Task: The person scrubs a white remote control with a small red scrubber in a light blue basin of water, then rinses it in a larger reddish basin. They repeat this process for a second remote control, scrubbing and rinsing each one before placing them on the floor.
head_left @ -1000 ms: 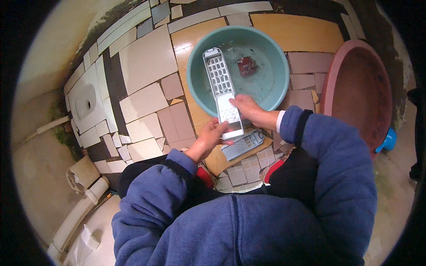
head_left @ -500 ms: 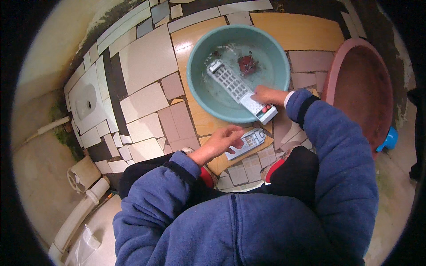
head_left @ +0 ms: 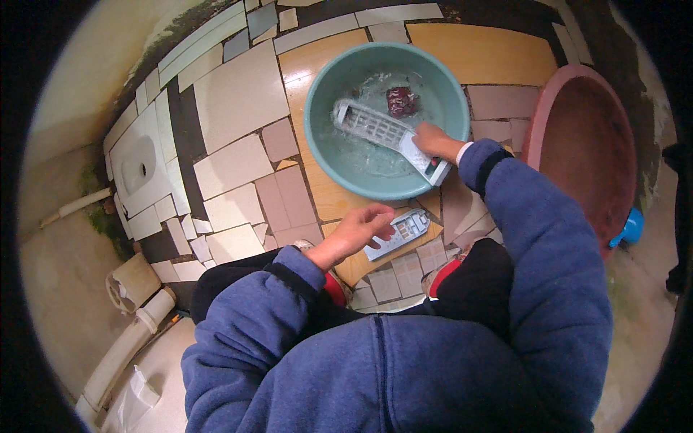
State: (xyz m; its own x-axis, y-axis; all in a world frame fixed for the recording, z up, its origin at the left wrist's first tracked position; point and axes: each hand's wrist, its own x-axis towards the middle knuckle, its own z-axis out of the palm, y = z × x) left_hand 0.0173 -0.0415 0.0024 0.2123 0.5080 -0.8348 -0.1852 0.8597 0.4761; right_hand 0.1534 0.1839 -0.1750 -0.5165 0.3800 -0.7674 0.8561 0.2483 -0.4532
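My right hand (head_left: 433,142) is closed around the near end of a long white plastic filter frame (head_left: 372,124) with a grid of openings. Its far end dips into the water in a round teal basin (head_left: 315,149), and its near end lies over the basin's near right rim. A dark red lump (head_left: 402,102), too blurred to name, sits in the water beyond the frame. My left hand (head_left: 359,229) holds nothing, its fingers loosely bent and apart. Beside its fingertips, a smaller pale blue-white slotted plastic piece (head_left: 408,227) lies on the floor in front of the basin.
A large reddish-pink tub (head_left: 586,155) leans at the right, with a blue plastic object (head_left: 629,228) by its near edge. A squat toilet (head_left: 141,169) is set into the patchwork tile floor (head_left: 238,94) at left. A white pipe (head_left: 126,353) runs along the lower left.
My right hand has tilted and turned the filter frame, sinking its far part deeper in the now rippled, splashing water. My left hand has barely moved.
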